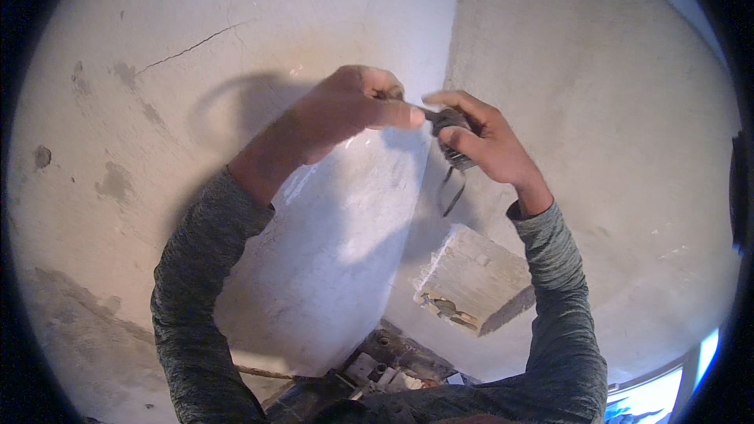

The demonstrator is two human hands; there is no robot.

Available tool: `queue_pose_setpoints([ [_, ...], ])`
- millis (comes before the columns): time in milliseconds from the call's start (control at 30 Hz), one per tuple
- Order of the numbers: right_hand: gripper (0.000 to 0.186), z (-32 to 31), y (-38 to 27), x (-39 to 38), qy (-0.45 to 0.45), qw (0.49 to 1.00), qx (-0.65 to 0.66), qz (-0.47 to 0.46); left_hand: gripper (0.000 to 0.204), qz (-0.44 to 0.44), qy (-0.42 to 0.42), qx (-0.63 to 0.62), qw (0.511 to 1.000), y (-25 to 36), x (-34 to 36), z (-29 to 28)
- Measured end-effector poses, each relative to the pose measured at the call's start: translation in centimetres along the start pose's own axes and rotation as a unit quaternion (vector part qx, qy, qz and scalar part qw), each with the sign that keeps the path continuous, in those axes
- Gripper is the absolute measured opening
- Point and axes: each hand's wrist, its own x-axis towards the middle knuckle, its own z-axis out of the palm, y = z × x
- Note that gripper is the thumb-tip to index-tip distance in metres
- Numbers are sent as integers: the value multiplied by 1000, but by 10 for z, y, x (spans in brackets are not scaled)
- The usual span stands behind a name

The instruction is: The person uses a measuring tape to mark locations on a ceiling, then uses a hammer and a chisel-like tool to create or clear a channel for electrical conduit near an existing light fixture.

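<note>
Both my hands are raised before a plastered corner. My left hand (355,110) is closed on the narrow dark end of an object, with the thumb pointing right. My right hand (484,141) grips the object's bulkier dark body (452,154), which looks like a coil or small tool; I cannot make out which. A black strap (454,196) dangles beneath it. A dark narrow length links the two hands.
Cracked, patched pale walls (141,188) meet behind my hands. A rough rectangular recess or block (463,267) is in the right wall, low down. Dark debris and fittings (381,357) lie at the corner's foot. A bright window (652,392) shows at bottom right.
</note>
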Motion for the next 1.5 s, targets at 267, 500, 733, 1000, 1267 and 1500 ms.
queue_pose_setpoints([
  [267, 16, -102, 26, -23, 122, 972, -196, -35, 33, 64, 161, -104, 979, 10, 3, -8],
  [500, 27, -229, -10, 49, 282, 788, -545, -58, 33, 242, 449, 306, 804, -34, -34, 15],
  [733, 29, -331, -41, 149, 95, 605, -785, -96, 27, 277, 433, 387, 766, -71, -44, 18],
  [1000, 16, -261, -74, 198, 13, 426, -902, 73, 19, 284, 423, 371, 777, -74, -54, 11],
  [1267, 17, -265, -65, 211, 30, 464, -884, 36, 20, 310, 423, 361, 771, -78, -54, 12],
  [1500, 15, -279, -65, 214, 25, 465, -883, 60, 19, 341, 430, 326, 770, -82, -50, 15],
])
